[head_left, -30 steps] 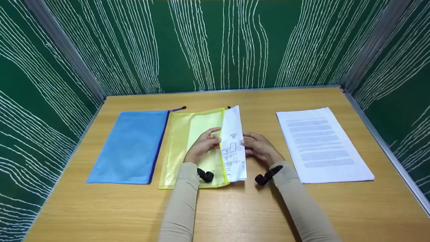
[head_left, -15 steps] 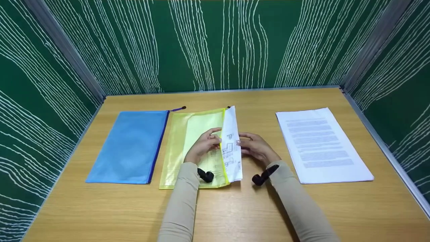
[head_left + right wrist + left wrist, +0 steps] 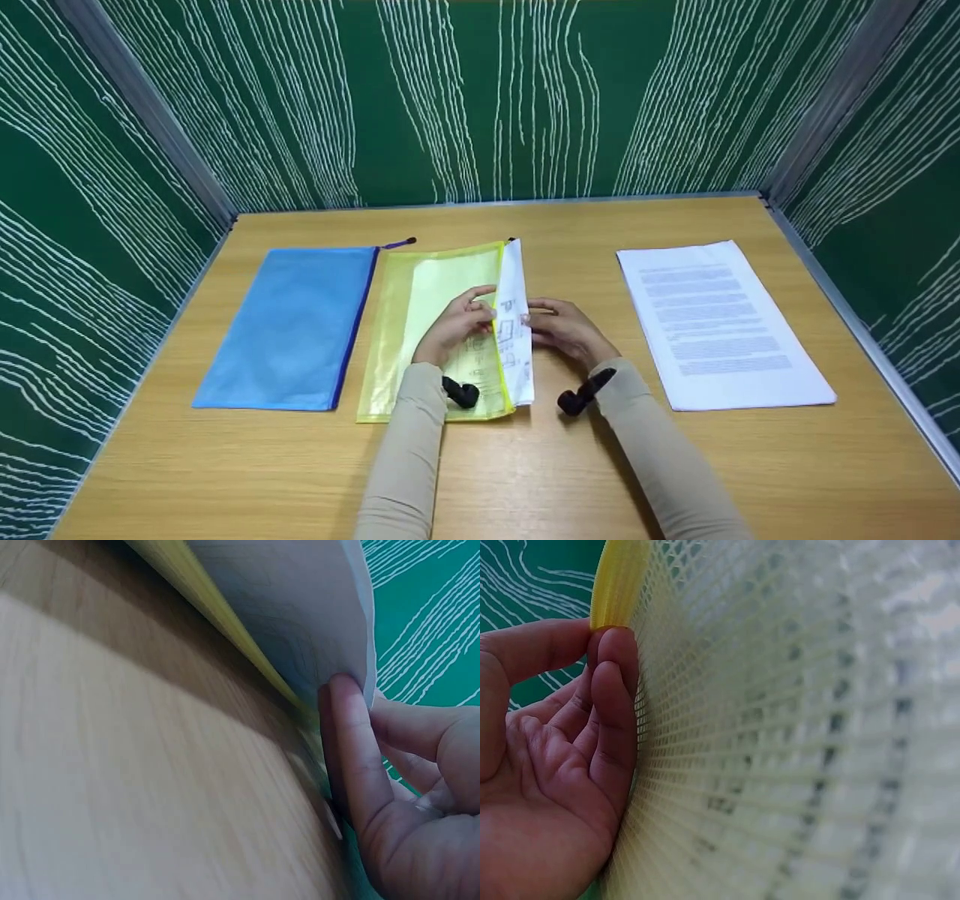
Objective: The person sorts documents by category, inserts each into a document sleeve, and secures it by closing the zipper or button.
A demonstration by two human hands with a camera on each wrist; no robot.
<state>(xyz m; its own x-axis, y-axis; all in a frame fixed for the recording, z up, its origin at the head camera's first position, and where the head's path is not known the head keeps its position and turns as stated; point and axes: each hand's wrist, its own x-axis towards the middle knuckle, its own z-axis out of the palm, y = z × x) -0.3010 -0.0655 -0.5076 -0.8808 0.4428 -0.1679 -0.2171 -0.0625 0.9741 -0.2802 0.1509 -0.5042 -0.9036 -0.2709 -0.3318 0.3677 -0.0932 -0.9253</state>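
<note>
A yellow mesh zipper pouch (image 3: 397, 330) lies in the middle of the table, its open side facing right. My left hand (image 3: 456, 324) pinches the yellow zipper edge (image 3: 619, 592) of that pouch between thumb and fingers. White sheets of paper (image 3: 516, 360) with printed diagrams sit mostly inside the pouch, a narrow strip sticking out on the right. My right hand (image 3: 571, 328) pinches the outer edge of these sheets, which the right wrist view shows between thumb and fingers (image 3: 356, 742). Through the mesh, the print on the paper looks blurred in the left wrist view.
Left of the yellow pouch lies a blue zipper pouch (image 3: 289, 330) with a purple zipper pull (image 3: 397, 243). A stack of printed paper (image 3: 720, 330) rests on the right side of the wooden table (image 3: 480, 480). Green panels with white lines (image 3: 480, 97) border the table.
The right hand has moved left with the sheets, sliding them deeper into the yellow pouch, so the exposed strip is narrower. The left hand has stayed almost in place on the zipper edge.
</note>
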